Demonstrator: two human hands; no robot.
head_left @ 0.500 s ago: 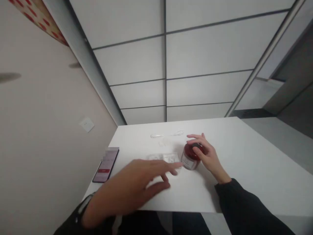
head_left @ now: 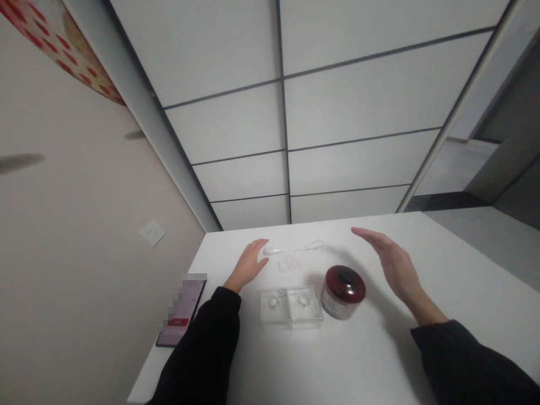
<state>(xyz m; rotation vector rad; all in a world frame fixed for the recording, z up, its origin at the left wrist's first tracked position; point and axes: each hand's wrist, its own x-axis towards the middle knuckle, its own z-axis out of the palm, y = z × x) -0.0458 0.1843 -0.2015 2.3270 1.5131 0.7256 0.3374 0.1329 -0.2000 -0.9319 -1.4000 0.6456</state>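
Observation:
A dark red jar [head_left: 343, 292] with a black knob on its lid stands on the white table [head_left: 379, 360]. To its left lies a clear plastic two-well case [head_left: 291, 306]. My right hand [head_left: 392, 261] hovers open above and to the right of the jar, fingers flat and apart from it. My left hand [head_left: 248, 265] reaches to the far side of the table, its fingertips next to a thin clear plastic tool [head_left: 293, 248]. A small clear piece [head_left: 287, 263] lies just under that tool.
A phone [head_left: 180, 319] with a lit screen lies at the table's left edge, beside my left sleeve. A beige wall with a socket [head_left: 152, 232] runs along the left. White panelled wall stands behind the table.
My right hand has let go of the jar and lifted off to the right. My left hand has moved from the near side forward to the clear tool at the back.

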